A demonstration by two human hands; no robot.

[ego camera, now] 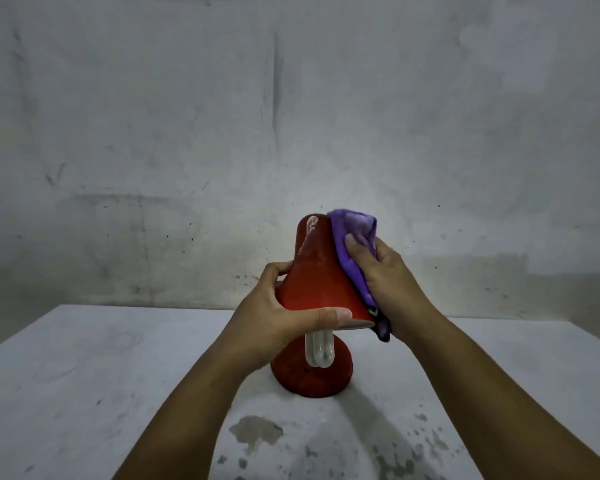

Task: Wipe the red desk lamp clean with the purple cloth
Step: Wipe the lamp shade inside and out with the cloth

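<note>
The red desk lamp (317, 278) stands on a white table (84, 393), its cone shade tilted toward me and its round red base (291, 375) below. A white bulb (320, 349) hangs out of the shade. My left hand (274, 317) grips the shade's left side, thumb along the lower rim. My right hand (385, 282) holds the purple cloth (354, 244) against the shade's right side. The cloth runs from the shade's top down past its rim. The lamp's neck is hidden behind the shade.
A stained grey wall (291, 116) rises right behind the table's far edge. Dark flaked patches (257, 431) mark the tabletop near me, between my forearms and to the right.
</note>
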